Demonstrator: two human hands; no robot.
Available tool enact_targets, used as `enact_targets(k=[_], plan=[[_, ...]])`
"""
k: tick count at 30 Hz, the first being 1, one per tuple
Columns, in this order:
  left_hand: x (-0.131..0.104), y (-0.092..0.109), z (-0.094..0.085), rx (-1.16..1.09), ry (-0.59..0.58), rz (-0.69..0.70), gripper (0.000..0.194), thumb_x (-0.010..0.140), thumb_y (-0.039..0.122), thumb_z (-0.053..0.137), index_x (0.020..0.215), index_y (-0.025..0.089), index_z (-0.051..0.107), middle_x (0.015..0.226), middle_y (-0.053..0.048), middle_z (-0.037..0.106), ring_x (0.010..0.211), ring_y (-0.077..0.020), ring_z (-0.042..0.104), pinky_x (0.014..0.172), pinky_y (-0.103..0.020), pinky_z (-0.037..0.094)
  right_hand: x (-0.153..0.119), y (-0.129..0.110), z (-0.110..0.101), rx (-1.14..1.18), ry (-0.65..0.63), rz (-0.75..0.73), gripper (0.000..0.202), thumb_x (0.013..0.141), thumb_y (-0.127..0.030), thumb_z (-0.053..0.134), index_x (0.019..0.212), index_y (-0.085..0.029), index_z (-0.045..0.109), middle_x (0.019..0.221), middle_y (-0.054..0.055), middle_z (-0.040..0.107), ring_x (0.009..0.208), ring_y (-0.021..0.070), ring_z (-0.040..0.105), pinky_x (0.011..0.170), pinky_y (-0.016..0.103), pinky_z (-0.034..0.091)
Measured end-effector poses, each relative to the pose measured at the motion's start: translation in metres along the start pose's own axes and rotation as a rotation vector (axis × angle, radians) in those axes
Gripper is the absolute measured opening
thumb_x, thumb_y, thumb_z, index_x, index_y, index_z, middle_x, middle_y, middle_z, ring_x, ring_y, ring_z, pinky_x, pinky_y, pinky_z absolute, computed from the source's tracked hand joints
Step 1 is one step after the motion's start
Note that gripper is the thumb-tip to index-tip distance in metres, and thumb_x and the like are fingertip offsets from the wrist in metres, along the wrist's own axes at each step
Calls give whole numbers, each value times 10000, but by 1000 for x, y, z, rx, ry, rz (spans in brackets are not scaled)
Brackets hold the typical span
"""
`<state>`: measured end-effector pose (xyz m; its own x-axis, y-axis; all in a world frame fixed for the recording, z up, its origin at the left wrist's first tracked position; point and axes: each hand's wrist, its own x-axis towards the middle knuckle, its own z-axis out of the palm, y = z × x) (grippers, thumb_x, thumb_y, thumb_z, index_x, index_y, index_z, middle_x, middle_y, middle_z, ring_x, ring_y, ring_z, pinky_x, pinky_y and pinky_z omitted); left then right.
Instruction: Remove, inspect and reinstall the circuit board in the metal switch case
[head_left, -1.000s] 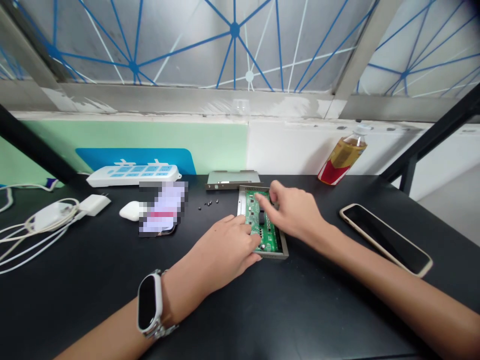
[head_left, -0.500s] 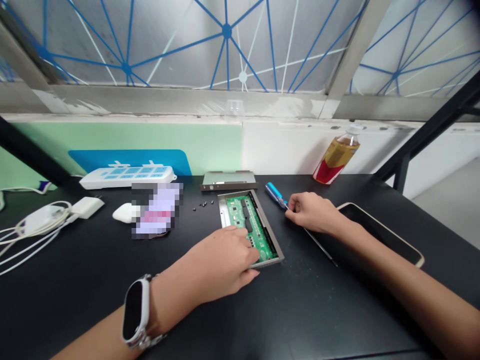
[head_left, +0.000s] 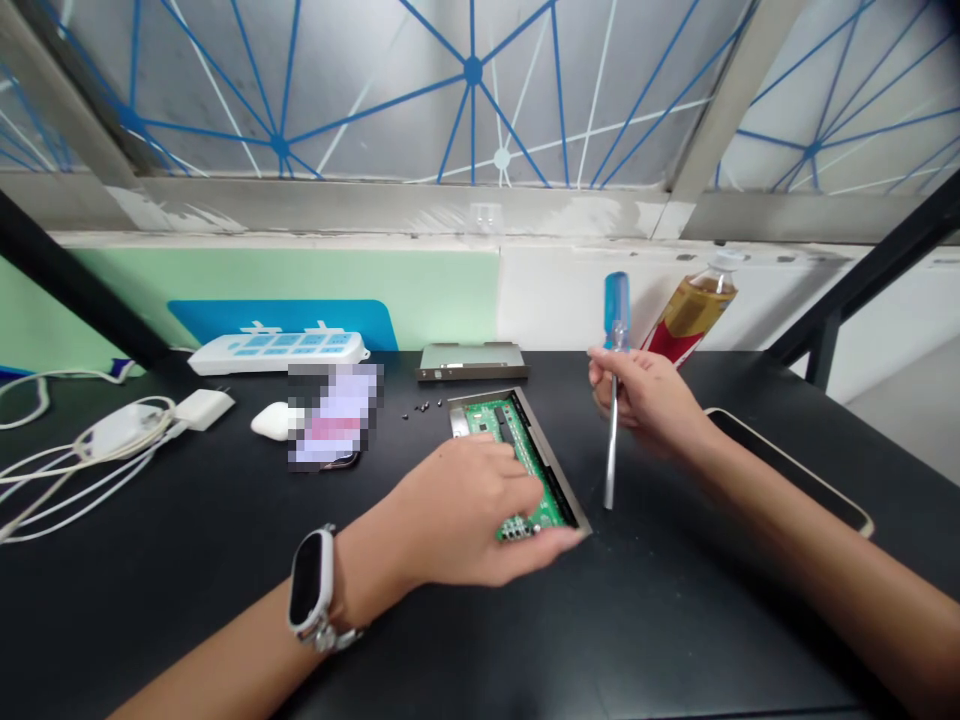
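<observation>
The right hand (head_left: 652, 390) was raised at the end of a forearm slanting in from the lower right, its thumb and index finger pinched together on a screwdriver (head_left: 616, 305) with a translucent blue handle and a straight silver metal shaft. The handle rose above the fingertips and the shaft pointed down below them, nearly upright; whether its tip met the table could not be told.

The left hand (head_left: 476, 500) lay palm down to the left of the screwdriver, clasping the near end of a shallow, rectangular grey metal tray (head_left: 551, 460). Its thumb stretched along the near edge to the right corner, and its bent fingers reached over the green printed circuit board (head_left: 486, 412) inside, hiding part of it. A white-cased smartwatch (head_left: 311, 580) encircled the left wrist.

Just beyond the tray, ahead of the left hand, lay a flat grey metal cover (head_left: 472, 358); several tiny dark screws (head_left: 424, 406) were scattered ahead of the same hand, to the left of the tray. Behind the right hand stood a clear bottle with a gold and red label (head_left: 694, 315), its base partly covered by that hand. A dark-screened phone with a pale rim (head_left: 795, 482) lay beside the right forearm, partly hidden by it.
</observation>
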<state>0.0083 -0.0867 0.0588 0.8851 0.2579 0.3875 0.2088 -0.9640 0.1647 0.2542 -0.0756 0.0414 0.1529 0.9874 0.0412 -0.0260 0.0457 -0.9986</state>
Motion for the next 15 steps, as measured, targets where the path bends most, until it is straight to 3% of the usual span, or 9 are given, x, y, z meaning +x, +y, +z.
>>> enact_targets(k=[3,5,8,11,15], plan=[[-2,-21,-10,-40,232,-159,387,1004,242,510,624,191,561,572,7,550,567,-128,490,587,-293,388,-2,-9,18,69,-38,-40,430,888,-586,681,704,-205,600,429,-28,535,342,107,477,332,227,235],[-5,-39,-17,-86,438,-327,356,1013,244,496,678,189,603,616,2,604,571,-121,520,596,-288,405,-1,-11,32,91,-91,-121,401,900,-562,694,763,-188,652,574,34,683,484,152,658,364,231,379],[-12,-65,-19,-69,664,-533,342,1026,282,488,732,188,634,612,2,629,586,-125,553,604,-285,419,2,-6,54,46,-148,-273,324,932,-490,698,879,-171,698,744,68,768,647,178,748,504,265,549],[-18,-84,-15,-83,670,-639,297,1028,280,470,809,187,647,645,-1,658,613,-127,572,610,-277,436,6,3,73,-31,-195,-357,298,960,-473,667,926,-179,694,776,51,765,697,167,745,613,293,602],[-20,-92,-10,-96,622,-718,207,998,263,505,856,182,633,705,-17,697,664,-138,624,607,-270,447,10,16,86,-195,-232,-370,281,986,-448,623,902,-186,683,756,30,743,694,156,726,676,315,598]])
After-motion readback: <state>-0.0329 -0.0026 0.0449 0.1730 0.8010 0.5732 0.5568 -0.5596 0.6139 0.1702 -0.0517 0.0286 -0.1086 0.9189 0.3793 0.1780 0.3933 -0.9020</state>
